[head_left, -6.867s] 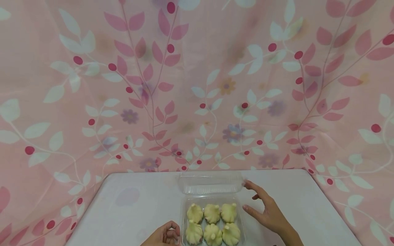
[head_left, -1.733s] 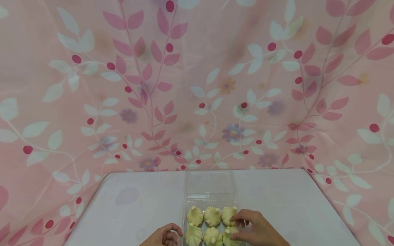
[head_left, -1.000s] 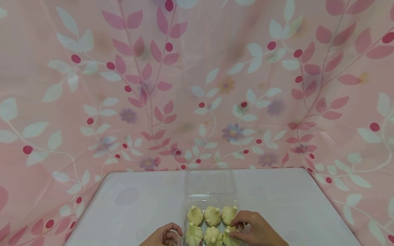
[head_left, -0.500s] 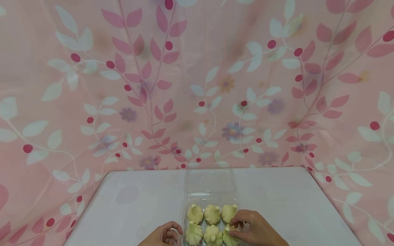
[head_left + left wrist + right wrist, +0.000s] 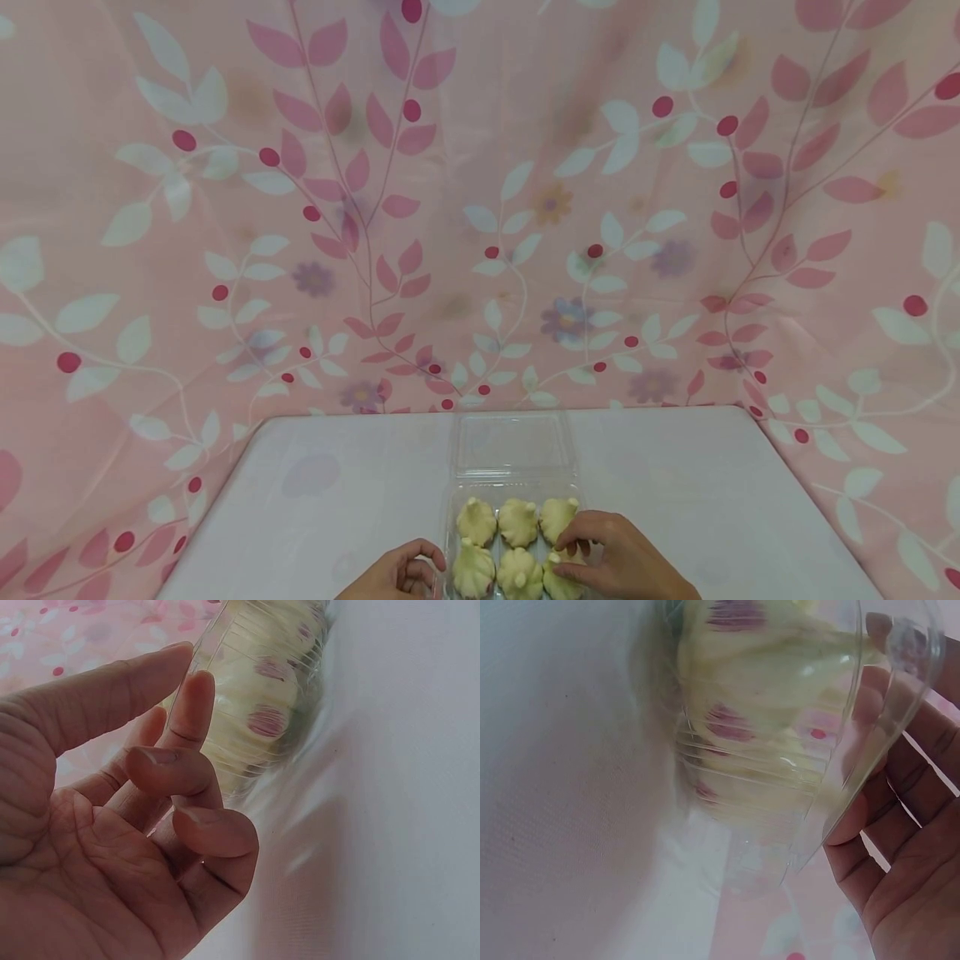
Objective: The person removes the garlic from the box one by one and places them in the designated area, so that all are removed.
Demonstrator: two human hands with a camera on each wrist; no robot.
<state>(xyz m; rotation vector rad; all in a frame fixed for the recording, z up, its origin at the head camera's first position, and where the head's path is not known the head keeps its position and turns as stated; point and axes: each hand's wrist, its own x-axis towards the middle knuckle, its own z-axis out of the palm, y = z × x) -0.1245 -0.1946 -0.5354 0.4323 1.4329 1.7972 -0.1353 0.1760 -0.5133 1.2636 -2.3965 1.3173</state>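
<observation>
Several pale yellow, ribbed garlic bulbs [image 5: 517,573] with short stems sit in two rows of three in a clear plastic clamshell container [image 5: 447,542]. Purple patches show low on their sides in both wrist views. My left hand [image 5: 401,573] pinches the container's left rim between thumb and index finger, the other fingers curled. My right hand [image 5: 618,554] reaches over the right rim and pinches the stem of the front right garlic bulb [image 5: 772,660] between thumb and index fingertips. That bulb still sits in its place, partly hidden by the hand.
The container's clear lid [image 5: 513,446] lies folded back behind it, near the far edge of the white table [image 5: 337,500]. A pink floral curtain [image 5: 480,208] hangs behind and at both sides.
The lid, half raised by the right hand at first, now lies back. The right hand has come down to the front right garlic bulb and holds still there. The left hand stays.
</observation>
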